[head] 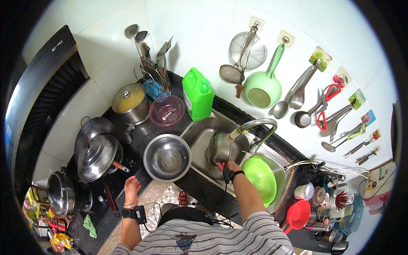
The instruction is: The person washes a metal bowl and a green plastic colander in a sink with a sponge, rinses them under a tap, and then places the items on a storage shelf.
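Observation:
My right hand (227, 165) grips the near rim of a metal pot (221, 148), which is tilted in the left basin of a stainless steel sink (199, 135). The faucet (235, 134) ends right over the pot; whether water runs is hard to tell. My left hand (132, 186) is raised near the stove's edge with nothing in it, its fingers loosely curled and apart. Between the hands, on the counter left of the sink, stands a wide stainless steel bowl (167, 157). A green plastic colander (259, 180) rests in the right basin.
A lidded wok (97, 157) with a wooden handle sits on the stove. Behind the bowl are a lidded pot (130, 103), a purple plastic basin (167, 110) and a green jug (198, 95). Utensils hang on the wall. A red strainer (298, 214) and cups crowd the right counter.

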### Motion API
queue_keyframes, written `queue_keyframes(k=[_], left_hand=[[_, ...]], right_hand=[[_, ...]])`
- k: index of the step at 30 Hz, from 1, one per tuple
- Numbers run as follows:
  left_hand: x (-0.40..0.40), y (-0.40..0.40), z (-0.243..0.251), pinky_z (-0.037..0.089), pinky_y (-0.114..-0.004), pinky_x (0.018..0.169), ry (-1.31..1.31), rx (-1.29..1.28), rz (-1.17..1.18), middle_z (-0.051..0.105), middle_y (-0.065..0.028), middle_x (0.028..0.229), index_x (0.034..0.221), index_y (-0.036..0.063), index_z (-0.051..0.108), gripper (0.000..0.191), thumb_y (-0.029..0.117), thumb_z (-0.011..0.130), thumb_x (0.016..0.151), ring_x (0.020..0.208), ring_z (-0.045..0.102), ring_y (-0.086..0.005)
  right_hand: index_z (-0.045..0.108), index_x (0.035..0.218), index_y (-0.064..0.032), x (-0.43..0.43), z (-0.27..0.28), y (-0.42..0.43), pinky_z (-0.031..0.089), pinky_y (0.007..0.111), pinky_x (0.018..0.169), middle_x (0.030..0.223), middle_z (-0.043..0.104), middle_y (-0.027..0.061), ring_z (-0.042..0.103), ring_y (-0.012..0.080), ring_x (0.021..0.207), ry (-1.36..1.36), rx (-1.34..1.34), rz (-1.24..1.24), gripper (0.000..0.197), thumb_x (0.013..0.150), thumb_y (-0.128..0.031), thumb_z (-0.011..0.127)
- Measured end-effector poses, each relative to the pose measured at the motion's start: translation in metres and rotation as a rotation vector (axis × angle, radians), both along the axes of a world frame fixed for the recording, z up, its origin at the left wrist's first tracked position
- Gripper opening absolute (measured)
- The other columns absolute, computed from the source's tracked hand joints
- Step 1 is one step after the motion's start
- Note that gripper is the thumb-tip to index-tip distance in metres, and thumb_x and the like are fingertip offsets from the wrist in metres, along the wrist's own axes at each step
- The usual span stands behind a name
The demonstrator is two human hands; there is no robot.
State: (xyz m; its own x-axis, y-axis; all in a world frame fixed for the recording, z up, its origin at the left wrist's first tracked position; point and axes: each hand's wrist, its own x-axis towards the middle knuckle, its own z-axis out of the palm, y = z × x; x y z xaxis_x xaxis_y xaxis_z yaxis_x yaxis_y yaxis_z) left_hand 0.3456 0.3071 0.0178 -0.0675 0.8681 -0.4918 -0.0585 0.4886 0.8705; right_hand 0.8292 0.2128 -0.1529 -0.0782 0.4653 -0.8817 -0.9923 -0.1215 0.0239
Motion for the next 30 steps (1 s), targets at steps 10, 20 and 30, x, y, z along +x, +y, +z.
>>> queue_keyframes(k=[10,20,30], left_hand=[[0.003,-0.001,-0.009,0.045,-0.031,0.073,0.011,-0.011,-0.041,0.052,-0.0013,0.092,0.104,0.0093,0.051,0.023,0.016,0.054,0.082,0.083,0.051,-0.0147],[0.037,0.009,-0.061,0.037,-0.047,0.098,-0.526,-0.619,-0.157,0.037,-0.0244,0.123,0.119,-0.0016,0.035,0.052,0.027,0.058,0.083,0.115,0.04,-0.0363],[0.077,0.034,-0.08,0.055,-0.04,0.073,-0.42,-0.491,-0.337,0.056,-0.0201,0.098,0.104,-0.0073,0.046,0.028,0.009,0.043,0.081,0.084,0.06,-0.0315]], right_hand=[[0.034,0.124,0.0079,-0.001,0.033,0.002,0.049,0.032,0.048,0.109,0.053,0.028,0.056,0.0237,0.066,0.0,0.033,0.051,0.036,0.092,-0.009,0.031],[0.029,0.122,0.0073,-0.028,0.043,-0.019,0.054,0.03,0.059,0.108,0.049,0.0307,0.052,0.0202,0.069,0.07,0.092,0.029,0.04,0.085,-0.007,0.032],[0.032,0.127,0.0016,-0.018,0.024,-0.024,0.054,0.031,0.056,0.11,0.05,0.0318,0.052,0.0207,0.061,-0.329,0.092,0.435,0.04,0.089,-0.011,0.031]])
